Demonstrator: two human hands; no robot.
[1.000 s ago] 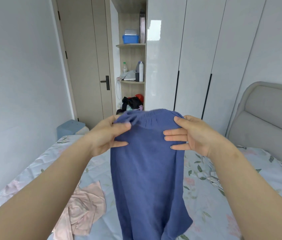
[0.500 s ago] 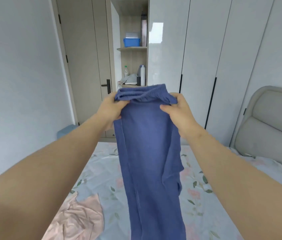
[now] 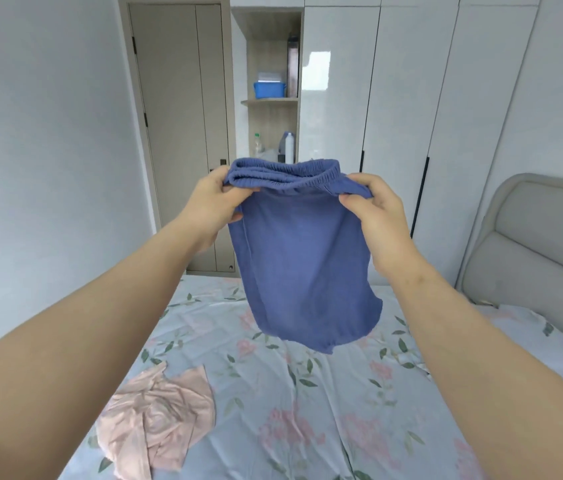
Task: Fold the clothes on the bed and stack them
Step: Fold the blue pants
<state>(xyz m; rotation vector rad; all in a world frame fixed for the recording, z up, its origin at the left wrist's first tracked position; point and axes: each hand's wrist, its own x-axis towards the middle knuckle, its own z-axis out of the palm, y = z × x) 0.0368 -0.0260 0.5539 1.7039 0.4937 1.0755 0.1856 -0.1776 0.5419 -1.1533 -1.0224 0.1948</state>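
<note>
A blue pair of shorts (image 3: 304, 265) with an elastic waistband hangs in the air above the bed (image 3: 307, 410). My left hand (image 3: 212, 202) grips the left end of the waistband. My right hand (image 3: 375, 213) pinches the right end. The waistband is stretched between them, and the hem hangs free above the floral sheet. A crumpled pale pink garment (image 3: 159, 420) lies on the sheet at the lower left, below my left forearm.
A padded grey headboard (image 3: 546, 244) stands at the right. Behind the bed are a white wardrobe (image 3: 411, 116), an open shelf niche (image 3: 271, 98) with a blue box and bottles, and a closed door (image 3: 176, 116).
Both hands have moved apart and spread the waistband wider. The shorts have swung up and away from me, so the whole garment now hangs clear of the bed.
</note>
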